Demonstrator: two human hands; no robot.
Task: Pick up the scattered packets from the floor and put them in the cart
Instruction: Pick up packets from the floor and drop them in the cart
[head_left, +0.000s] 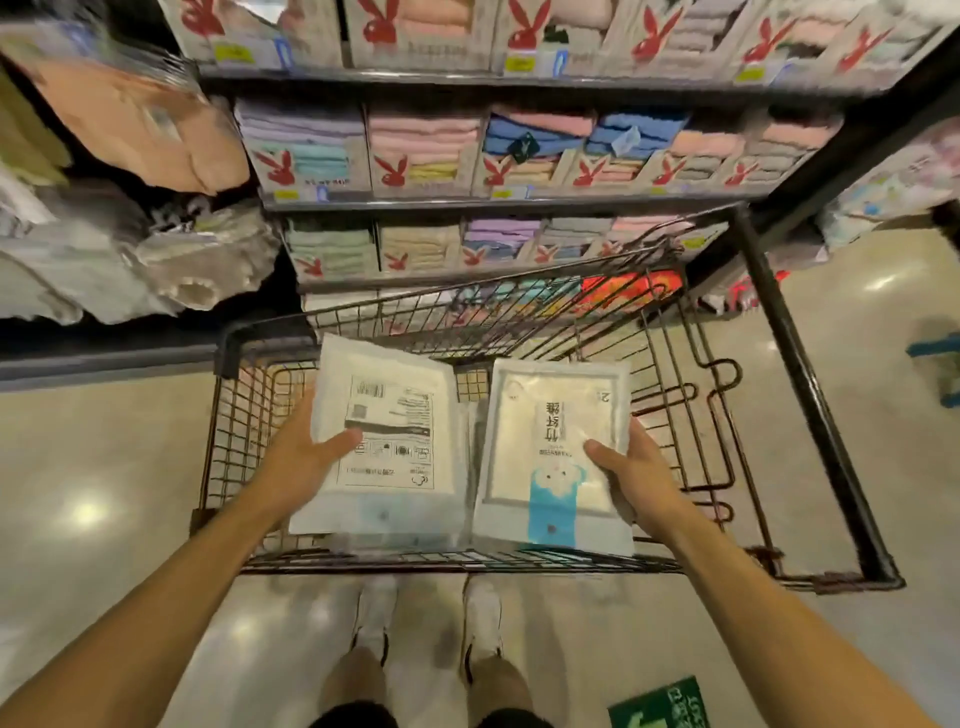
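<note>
Only the head view to go on. Both hands are loaded. The left hand (306, 457) pinches the left packet (395, 415) with the thumb on top and the fingers tucked underneath, out of sight. The right hand (636, 473) holds the right packet (556, 415) the same way, by its outer edge. The two packets hang side by side between the thumbs, inner edges nearly touching, right above the cart (244, 415) and inside its rim.

My take: this is the drop-off step, and it's basically lined up. I'd lower both until they're close to the basket bottom below the fingers, then open the thumbs and let them slide off flat. Releasing from up high could tip one on edge against the wire.

Materials: the packets are flat, squarish, soft-looking pouches in glossy clear plastic. The left one shows a white label side with barcodes, the right one a silvery front with a blue cartoon strip. They look floppy, so an edge pinch will let them sag. The cart is thin dark wire mesh, a bit rusty, with gaps too narrow for a packet.

Beyond the fingertips are shelves (519, 202) of folded towels. Below the wrists is a shiny beige floor (104, 467); I can't see any more packets on it from here.
</note>
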